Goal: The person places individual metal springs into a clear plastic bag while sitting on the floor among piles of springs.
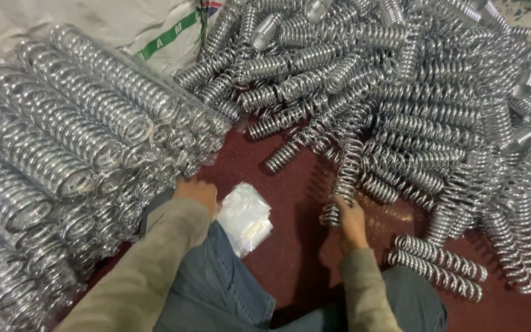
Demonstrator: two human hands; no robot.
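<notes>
The right hand is gripping a silver coil spring, its fingers clenched round the lower end while the spring is leaning up into the loose heap of springs spreading over the dark red floor; the left hand is resting against the stack of bagged springs, its fingers hidden, so I cannot tell their state; a pile of clear plastic bags is lying just beside that hand.

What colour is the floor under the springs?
Dark red floor, shown in the head view.
</notes>
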